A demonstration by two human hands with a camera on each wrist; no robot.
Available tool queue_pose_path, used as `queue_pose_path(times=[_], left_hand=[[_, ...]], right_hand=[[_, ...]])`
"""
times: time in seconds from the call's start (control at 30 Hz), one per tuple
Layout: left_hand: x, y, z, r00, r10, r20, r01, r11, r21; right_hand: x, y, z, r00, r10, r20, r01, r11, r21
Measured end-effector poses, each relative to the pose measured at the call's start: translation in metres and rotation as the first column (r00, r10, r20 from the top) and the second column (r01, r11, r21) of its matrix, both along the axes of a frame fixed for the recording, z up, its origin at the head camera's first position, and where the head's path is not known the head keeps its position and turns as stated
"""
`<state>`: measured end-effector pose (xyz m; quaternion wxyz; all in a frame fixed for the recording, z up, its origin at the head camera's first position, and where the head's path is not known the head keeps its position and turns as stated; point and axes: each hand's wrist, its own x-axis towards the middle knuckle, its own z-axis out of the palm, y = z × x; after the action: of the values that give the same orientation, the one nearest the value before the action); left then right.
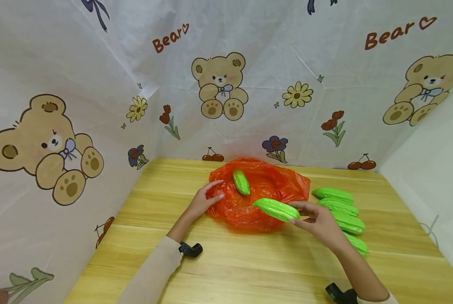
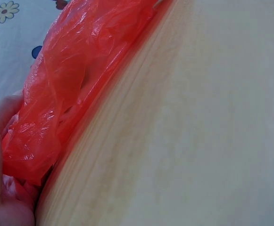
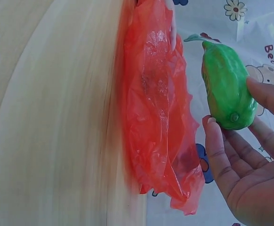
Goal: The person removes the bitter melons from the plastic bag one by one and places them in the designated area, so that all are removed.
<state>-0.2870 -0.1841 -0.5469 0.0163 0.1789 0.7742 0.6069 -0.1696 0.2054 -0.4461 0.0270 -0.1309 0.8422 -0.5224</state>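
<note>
My right hand point(image 1: 321, 223) pinches a bright green, ridged bitter melon point(image 1: 275, 209) by one end, between thumb and fingertips. The melon is held above the right front of an open red plastic bag point(image 1: 241, 217), its pointed tip toward the left. In the right wrist view, the melon's blunt end point(image 3: 233, 115) faces the camera. Inside the bag, toward the back left, lies another bitter melon point(image 1: 241, 182). My left hand point(image 1: 201, 202) grips the bag's left rim, with red film between thumb and fingers. The left wrist view shows the bag's crinkled side point(image 2: 56, 108) against that hand.
Several more green bitter melons point(image 1: 346, 222) lie in a column on the wooden table point(image 1: 226, 270), right of the bag and partly behind my right forearm. A white cloth printed with bears point(image 1: 220, 86) hangs behind and left. A thin cable point(image 1: 431, 230) runs along the right edge.
</note>
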Motion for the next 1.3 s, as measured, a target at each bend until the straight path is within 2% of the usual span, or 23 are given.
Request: queue_pose_path(times=[0.5,0.67,1.2,1.3], left_hand=[[0.001,0.000,0.000,1.000,-0.003,0.021,0.003,1.000,0.007],[0.002,0.000,0.002,1.000,-0.004,0.028,0.004,1.000,0.016],[0.002,0.001,0.000,1.000,0.005,0.008,-0.005,1.000,0.006],[0.003,0.002,0.004,1.000,0.004,0.019,-0.004,1.000,0.007]], right_hand=[[0.017,0.020,-0.004,0.999,-0.038,0.006,0.038,0.999,0.004],[0.023,0.025,-0.003,1.000,-0.029,-0.002,0.029,1.000,-0.005],[0.037,0.040,-0.009,0.998,-0.062,-0.032,0.062,0.998,-0.004],[0.039,0.044,-0.011,0.998,-0.061,-0.035,0.062,0.998,0.006]])
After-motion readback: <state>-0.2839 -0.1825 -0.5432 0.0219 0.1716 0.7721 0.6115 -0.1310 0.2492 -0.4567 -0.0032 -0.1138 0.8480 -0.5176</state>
